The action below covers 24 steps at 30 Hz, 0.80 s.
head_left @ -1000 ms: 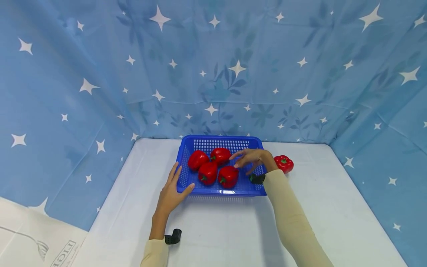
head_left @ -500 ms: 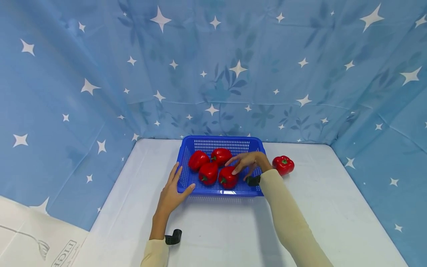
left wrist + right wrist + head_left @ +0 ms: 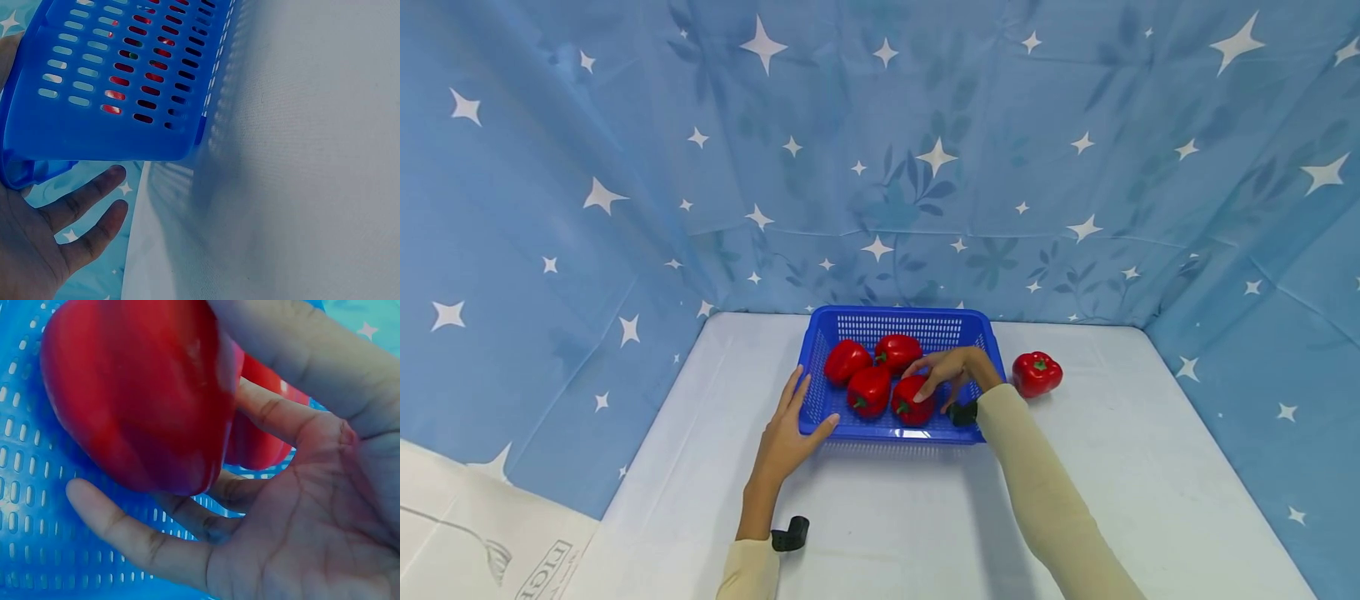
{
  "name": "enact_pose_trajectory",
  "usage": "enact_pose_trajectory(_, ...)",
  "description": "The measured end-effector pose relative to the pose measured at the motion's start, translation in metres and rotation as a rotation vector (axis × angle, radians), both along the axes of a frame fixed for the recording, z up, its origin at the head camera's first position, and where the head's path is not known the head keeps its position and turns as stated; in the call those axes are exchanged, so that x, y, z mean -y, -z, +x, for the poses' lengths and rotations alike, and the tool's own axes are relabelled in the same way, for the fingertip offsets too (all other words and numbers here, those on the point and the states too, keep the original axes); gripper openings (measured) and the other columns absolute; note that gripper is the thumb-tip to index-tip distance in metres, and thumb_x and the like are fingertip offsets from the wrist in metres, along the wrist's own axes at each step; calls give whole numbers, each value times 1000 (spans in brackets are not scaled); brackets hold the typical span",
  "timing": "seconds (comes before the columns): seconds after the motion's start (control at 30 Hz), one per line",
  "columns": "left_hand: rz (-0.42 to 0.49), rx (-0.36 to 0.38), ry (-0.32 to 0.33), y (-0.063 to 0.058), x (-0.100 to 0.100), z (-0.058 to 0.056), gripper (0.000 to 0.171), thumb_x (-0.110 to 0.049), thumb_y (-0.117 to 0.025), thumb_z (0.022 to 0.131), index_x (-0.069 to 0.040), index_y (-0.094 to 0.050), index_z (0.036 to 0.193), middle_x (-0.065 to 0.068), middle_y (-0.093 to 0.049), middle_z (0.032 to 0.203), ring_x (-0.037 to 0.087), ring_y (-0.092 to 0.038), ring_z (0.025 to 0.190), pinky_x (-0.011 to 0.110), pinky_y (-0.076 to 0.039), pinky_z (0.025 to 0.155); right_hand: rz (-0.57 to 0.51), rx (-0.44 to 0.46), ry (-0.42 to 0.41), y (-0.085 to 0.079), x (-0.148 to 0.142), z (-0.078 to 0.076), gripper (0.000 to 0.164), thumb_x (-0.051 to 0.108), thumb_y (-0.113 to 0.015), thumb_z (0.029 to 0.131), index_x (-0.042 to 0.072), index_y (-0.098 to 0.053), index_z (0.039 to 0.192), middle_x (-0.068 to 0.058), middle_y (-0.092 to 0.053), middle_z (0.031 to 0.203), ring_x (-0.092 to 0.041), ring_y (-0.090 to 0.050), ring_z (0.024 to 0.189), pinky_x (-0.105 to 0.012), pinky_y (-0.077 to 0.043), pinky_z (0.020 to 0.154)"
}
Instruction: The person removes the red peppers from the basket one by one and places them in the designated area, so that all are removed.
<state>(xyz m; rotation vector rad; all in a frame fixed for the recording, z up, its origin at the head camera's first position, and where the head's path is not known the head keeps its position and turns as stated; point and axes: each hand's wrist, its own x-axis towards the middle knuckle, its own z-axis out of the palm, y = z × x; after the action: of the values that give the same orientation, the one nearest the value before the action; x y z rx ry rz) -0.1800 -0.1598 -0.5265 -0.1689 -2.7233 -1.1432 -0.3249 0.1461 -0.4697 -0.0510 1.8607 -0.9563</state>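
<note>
In the head view, a blue plastic basket (image 3: 850, 429) with slotted walls holds several red bell peppers. My right hand (image 3: 951, 368) is inside it, with the thumb and fingers around the front-right bell pepper (image 3: 910, 402). In the right wrist view, that bell pepper (image 3: 137, 394) sits between the thumb and the curled fingers, while one finger reaches out below it. My left hand (image 3: 784, 435) rests at the basket's front-left corner, thumb by the front rim. Two of its fingers (image 3: 94, 237) stretch out straight beside the basket wall in the left wrist view.
Another red bell pepper (image 3: 1037, 374) lies on the white table (image 3: 895, 517), just right of the basket. Three more bell peppers, one of them at the back (image 3: 898, 353), share the basket. Blue star-patterned curtains (image 3: 880, 183) stand behind and at both sides.
My right hand has moved left and down within the basket, from beside the front-right bell pepper to around it. The left hand stays where it was.
</note>
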Motion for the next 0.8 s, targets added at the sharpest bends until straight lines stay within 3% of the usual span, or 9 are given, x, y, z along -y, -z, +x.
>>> enact_pose_trajectory(0.6, 5, 18, 0, -1, -1, 0, 91, -64, -62, 84, -21, -27, 155, -9, -11, 165, 36, -30, 146, 61, -41, 103, -17, -12, -30, 2, 3, 0, 71, 15, -78, 80, 6, -39, 138, -16, -45, 138, -36, -48, 126, -51, -56, 89)
enact_pose_trajectory(0.8, 7, 20, -2, -2, -1, 1, 91, -65, -62, 83, -21, -28, 155, -10, -11, 165, 37, -31, 146, 62, -40, 103, -68, -19, 12, -2, 0, 2, 73, 13, -77, 81, 4, -37, 141, -17, -41, 143, -38, -45, 130, -53, -55, 90)
